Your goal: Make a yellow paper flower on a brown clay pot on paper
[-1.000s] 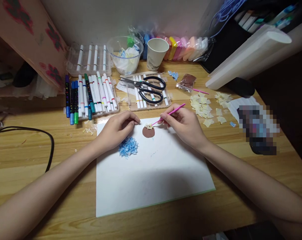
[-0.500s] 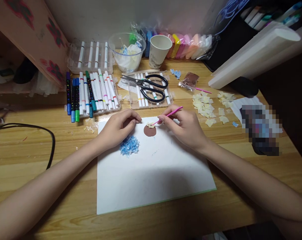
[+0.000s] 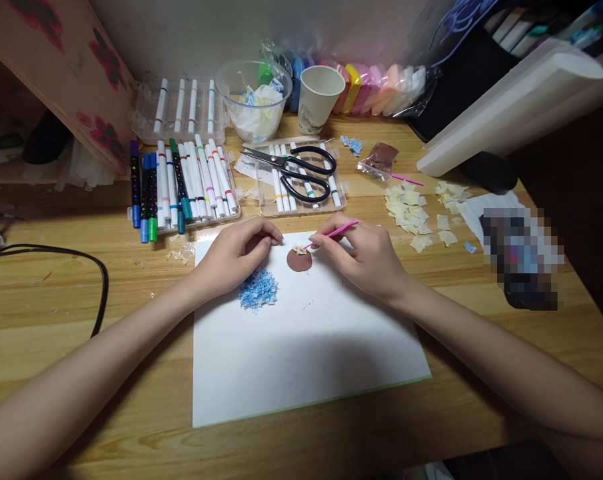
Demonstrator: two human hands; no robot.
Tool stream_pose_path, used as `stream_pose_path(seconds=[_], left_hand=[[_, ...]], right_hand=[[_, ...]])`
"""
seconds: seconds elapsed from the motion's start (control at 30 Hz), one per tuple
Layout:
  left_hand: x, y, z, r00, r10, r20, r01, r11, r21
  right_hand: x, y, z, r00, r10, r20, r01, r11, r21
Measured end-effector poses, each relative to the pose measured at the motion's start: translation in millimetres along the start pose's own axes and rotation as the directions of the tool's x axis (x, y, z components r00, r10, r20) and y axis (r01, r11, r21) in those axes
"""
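Observation:
In my right hand (image 3: pixel 368 257) a thin pink clay-modelling tool (image 3: pixel 344 228) is pinched between thumb and fingers. Its lower tip touches cream paper scraps (image 3: pixel 300 249) along the top edge of a flat brown clay disc (image 3: pixel 300 261). The disc lies on a white sheet of paper (image 3: pixel 301 373). To the left of the disc, my left hand (image 3: pixel 241 253) rests on the sheet's upper edge, fingers loosely bent and thumb apart, holding nothing visible. Just below that hand is a round patch of blue-and-white shreds (image 3: pixel 258 290).
Black-handled scissors (image 3: pixel 304 175) lie over a case of markers behind the sheet. More markers (image 3: pixel 196 180) stand left of them. Torn cream scraps (image 3: pixel 406 208) lie to the right. A paper cup (image 3: pixel 320 100) and a clear tub (image 3: pixel 254 107) stand at the back.
The pink tool has tilted and slid slightly left with my right hand, its tip still at the cream scraps. My left hand has stayed in place.

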State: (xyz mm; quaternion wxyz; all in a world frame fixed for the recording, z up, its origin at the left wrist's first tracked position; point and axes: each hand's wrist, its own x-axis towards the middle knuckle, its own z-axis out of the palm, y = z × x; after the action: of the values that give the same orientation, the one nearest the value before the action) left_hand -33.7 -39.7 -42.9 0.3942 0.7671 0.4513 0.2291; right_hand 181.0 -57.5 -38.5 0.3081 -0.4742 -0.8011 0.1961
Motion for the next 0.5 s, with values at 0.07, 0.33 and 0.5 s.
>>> stream_pose_path(seconds=[0.07, 0.33, 0.5], left_hand=[[0.1, 0.2, -0.1, 1.0, -0.001, 0.001, 0.001, 1.0, -0.002], [-0.2, -0.7, 0.7, 1.0, 0.011, -0.011, -0.011, 1.0, -0.014], [-0.8, -2.3, 0.7, 1.0, 0.012, -0.011, -0.012, 1.0, 0.007]], right_hand=[[1.6, -1.4, 0.0, 1.0, -0.024, 0.012, 0.024, 0.999, -0.045], [11.2, -7.0, 3.5, 0.998, 0.05, -0.028, -0.052, 0.996, -0.075], [14.6, -9.1, 9.9, 0.991, 0.106, -0.081, -0.11, 0.993, -0.044]])
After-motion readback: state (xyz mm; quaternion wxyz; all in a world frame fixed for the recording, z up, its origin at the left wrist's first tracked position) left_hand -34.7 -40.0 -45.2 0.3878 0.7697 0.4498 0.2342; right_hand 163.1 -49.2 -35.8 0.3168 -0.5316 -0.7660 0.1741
